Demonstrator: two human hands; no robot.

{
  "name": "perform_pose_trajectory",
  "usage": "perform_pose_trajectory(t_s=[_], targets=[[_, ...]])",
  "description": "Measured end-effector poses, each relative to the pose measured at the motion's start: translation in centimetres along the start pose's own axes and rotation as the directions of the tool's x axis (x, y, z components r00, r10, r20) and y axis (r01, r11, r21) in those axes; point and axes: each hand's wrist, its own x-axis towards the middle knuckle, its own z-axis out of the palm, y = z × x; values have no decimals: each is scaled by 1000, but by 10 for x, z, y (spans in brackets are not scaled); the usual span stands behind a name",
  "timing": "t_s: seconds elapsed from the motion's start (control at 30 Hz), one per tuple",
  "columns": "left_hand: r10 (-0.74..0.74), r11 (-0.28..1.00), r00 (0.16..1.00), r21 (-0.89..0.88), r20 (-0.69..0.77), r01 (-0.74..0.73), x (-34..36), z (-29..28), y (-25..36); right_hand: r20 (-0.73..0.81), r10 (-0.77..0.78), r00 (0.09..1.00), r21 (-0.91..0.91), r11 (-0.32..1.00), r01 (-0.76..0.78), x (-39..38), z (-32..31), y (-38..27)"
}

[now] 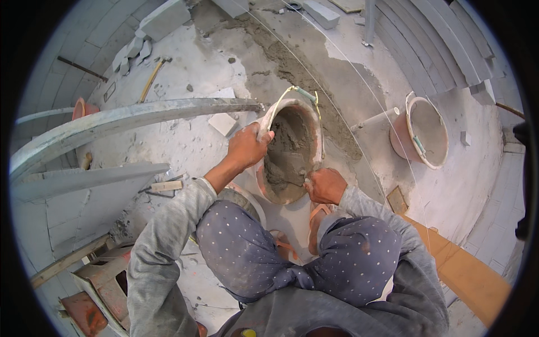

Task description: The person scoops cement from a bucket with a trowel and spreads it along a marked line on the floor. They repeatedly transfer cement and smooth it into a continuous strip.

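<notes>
**Hands at the mortar bucket**

Left hand (pixel 248 147) curls tight over the near-left rim of the orange bucket (pixel 314 121), fingers wrapped on the edge and holding it tilted toward the person. The right hand (pixel 325 185) sits at the near rim on the right, closed around something small at the lip of the bucket; what it grips is hidden by the fingers and the wet mix. Grey mortar (pixel 286 154) fills the lower part of the bucket, smeared up its inner wall.

The bucket rests on the dusty concrete floor (pixel 185 140), just beyond the person's knees, which are covered in dotted blue cloth. A trail of spilled mortar (pixel 292 67) runs away from it toward the far side. To the right, well apart, stands a second orange bucket (pixel 418 135) with a pale crusted inside. A long grey plank (pixel 140 115) stretches across the left, its end just beside the held bucket. A hammer (pixel 152 76) with a wooden handle lies far left. An orange board (pixel 466 269) lies near right.
</notes>
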Motion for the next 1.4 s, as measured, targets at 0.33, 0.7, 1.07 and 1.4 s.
perform_pose_trajectory(t_s=[0.33,0.7,1.07,1.4], targets=[[-15,1000,999,-9,-33,15,12,-6,-9,334,60,941,862,384,-331,-15,34,47],[-1,985,999,-171,-32,-5,5,-10,-14,-256,169,952,559,829,3,-61,12,31],[9,987,1000,-159,14,-7,-2,-9,-25,-443,145,885,-20,985,-172,-11,-25,7],[82,987,995,-137,-49,-88,-2,-4,-29,-177,-168,970,151,969,196,24,-4,-16]])
